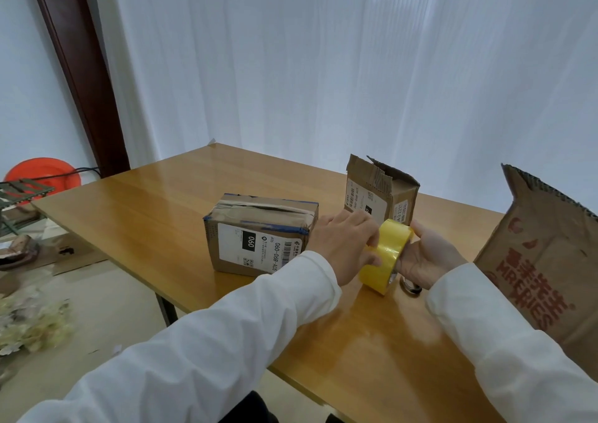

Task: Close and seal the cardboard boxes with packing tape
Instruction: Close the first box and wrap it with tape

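Observation:
A yellow roll of packing tape (386, 256) hangs just above the wooden table (155, 209), held between both hands. My right hand (427, 257) grips the roll from the right side. My left hand (344, 244) pinches the roll's outer face with fingertips and thumb. A closed cardboard box (259, 235) with a white label and old tape lies left of the hands. Behind them stands a smaller box (380, 192) with its top flaps open. A large printed box (543, 260) with a raised flap stands at the right edge.
A small dark ring-shaped object (411, 286) lies on the table under my right wrist. Left of the table are an orange basin (45, 173), a rack and clutter on the floor. White curtains hang behind the table.

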A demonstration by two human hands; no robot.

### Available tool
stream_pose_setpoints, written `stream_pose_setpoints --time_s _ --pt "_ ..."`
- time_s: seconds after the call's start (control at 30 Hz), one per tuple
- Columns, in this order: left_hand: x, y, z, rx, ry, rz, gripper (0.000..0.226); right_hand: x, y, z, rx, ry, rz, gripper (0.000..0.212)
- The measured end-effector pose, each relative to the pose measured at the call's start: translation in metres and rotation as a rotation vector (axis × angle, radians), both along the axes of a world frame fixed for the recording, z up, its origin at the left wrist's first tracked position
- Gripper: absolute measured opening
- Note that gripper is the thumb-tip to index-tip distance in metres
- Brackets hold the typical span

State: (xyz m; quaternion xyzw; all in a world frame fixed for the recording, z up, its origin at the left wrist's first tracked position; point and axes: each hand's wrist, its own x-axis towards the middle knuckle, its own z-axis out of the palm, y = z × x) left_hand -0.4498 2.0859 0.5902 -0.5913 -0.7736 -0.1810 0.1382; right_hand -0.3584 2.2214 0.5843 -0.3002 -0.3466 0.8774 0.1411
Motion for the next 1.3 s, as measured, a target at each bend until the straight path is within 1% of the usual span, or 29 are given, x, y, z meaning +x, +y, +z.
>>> stream_pose_setpoints --time_s 0.07,0.1,0.13,0.2,0.3,0.33,0.4,0.5,0.6,0.67,0.73,0.8,0.83,0.87,0.9,0.93,0.97,1.0,1.07,1.13,1.2,1.27,1.3 --pt "-0.003 0.0 0.001 0.006 0.048 0.039 0.053 0.001 -0.002 0.002 -0.007 0.007 0.011 0.054" --pt "-0.005 0.0 0.004 -0.006 0.084 0.049 0.058 0.001 -0.003 0.003 -0.006 0.007 0.016 0.054" --pt "-0.006 0.001 0.005 -0.024 0.129 0.047 0.058 0.001 -0.003 0.003 -0.008 0.007 0.019 0.055" --pt "-0.007 0.0 0.003 -0.012 0.211 0.007 0.052 0.001 -0.002 0.002 -0.018 0.004 0.014 0.057" --pt "-0.006 -0.002 -0.007 0.134 0.389 -0.034 0.036 0.0 0.002 -0.001 -0.031 0.015 0.004 0.06" --pt "-0.007 -0.003 -0.011 0.185 0.423 -0.041 0.036 0.0 0.002 -0.002 -0.03 0.018 0.006 0.059" --pt "-0.011 -0.001 -0.017 0.281 0.421 -0.081 0.036 -0.002 0.001 -0.003 -0.015 0.011 0.004 0.061" --pt "-0.015 0.0 -0.019 0.401 0.357 -0.154 0.027 -0.004 -0.002 -0.004 0.002 -0.001 -0.001 0.064" --pt "-0.015 0.004 -0.023 0.491 0.395 -0.118 0.018 -0.005 -0.003 -0.006 0.038 0.018 0.055 0.069" --pt "-0.012 0.009 -0.02 0.474 0.429 -0.051 0.019 -0.003 -0.004 -0.007 0.101 0.039 0.154 0.075" --pt "-0.01 0.012 -0.012 0.383 0.463 -0.003 0.022 0.001 -0.01 -0.006 0.206 0.048 0.245 0.082" --pt "-0.013 0.016 -0.004 0.307 0.489 0.004 0.025 0.006 -0.017 -0.007 0.323 0.038 0.279 0.082" --pt "-0.014 0.017 0.0 0.288 0.473 0.001 0.023 0.011 -0.018 -0.009 0.423 0.02 0.29 0.082" --pt "-0.015 0.019 0.004 0.29 0.444 0.0 0.019 0.016 -0.017 -0.01 0.563 0.002 0.35 0.085" --pt "-0.015 0.02 0.01 0.297 0.393 -0.015 0.012 0.022 -0.018 -0.009 0.717 -0.033 0.45 0.084" --pt "-0.015 0.021 0.016 0.298 0.327 -0.035 0.007 0.026 -0.018 -0.006 0.838 -0.073 0.549 0.077" --pt "-0.015 0.02 0.022 0.289 0.253 -0.053 0.006 0.03 -0.019 -0.003 0.913 -0.102 0.617 0.069" --pt "-0.014 0.018 0.027 0.253 0.158 -0.057 0.006 0.033 -0.017 0.0 0.959 -0.113 0.636 0.062" --pt "-0.014 0.012 0.033 0.171 -0.092 -0.012 0.011 0.031 -0.019 0.01 1.025 -0.11 0.593 0.045" --pt "-0.015 0.006 0.034 0.187 -0.34 0.02 0.015 0.026 -0.025 0.019 1.19 -0.132 0.541 0.034" --pt "-0.016 0.004 0.035 0.222 -0.472 0.025 0.017 0.021 -0.028 0.025 1.355 -0.153 0.498 0.031" --pt "-0.019 0.001 0.04 0.223 -0.539 0.043 0.017 0.02 -0.03 0.035 1.379 -0.151 0.462 0.029" --pt "-0.021 -0.001 0.042 0.248 -0.56 0.073 0.017 0.019 -0.032 0.04 1.38 -0.128 0.446 0.032"
